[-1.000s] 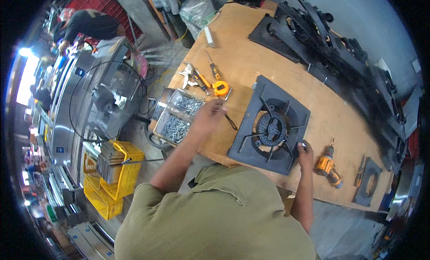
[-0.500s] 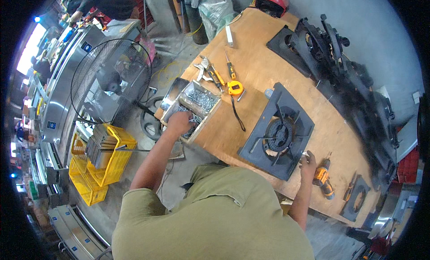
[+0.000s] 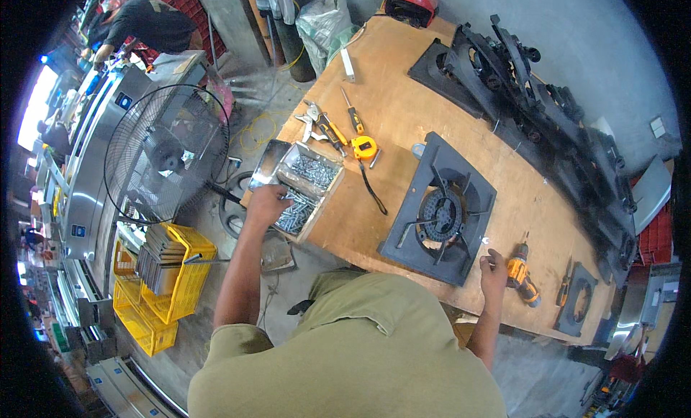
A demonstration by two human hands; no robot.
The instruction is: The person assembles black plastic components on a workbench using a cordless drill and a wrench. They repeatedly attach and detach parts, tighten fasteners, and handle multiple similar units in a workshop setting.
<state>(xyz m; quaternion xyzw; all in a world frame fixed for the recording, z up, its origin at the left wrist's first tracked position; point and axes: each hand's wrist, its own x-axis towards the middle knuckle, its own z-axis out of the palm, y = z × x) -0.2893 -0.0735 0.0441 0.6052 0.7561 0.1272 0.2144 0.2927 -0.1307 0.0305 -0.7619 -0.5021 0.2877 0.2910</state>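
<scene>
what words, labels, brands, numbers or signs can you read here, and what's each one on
Red helmet: pale lettering, which I won't copy.
Blue labels on metal panels: too small to read.
Tape measure: any print too small to read.
Burner plate: none visible.

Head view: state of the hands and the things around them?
Screw box, open, screws in both compartments
Drill, on its side, bit fitted
Stove top, lying flat
Screwdriver, lying flat
Tape measure, on table
Yellow crate, holding panels
Left hand, at box's left edge, hold unclear
Right hand, half curled beside drill
</scene>
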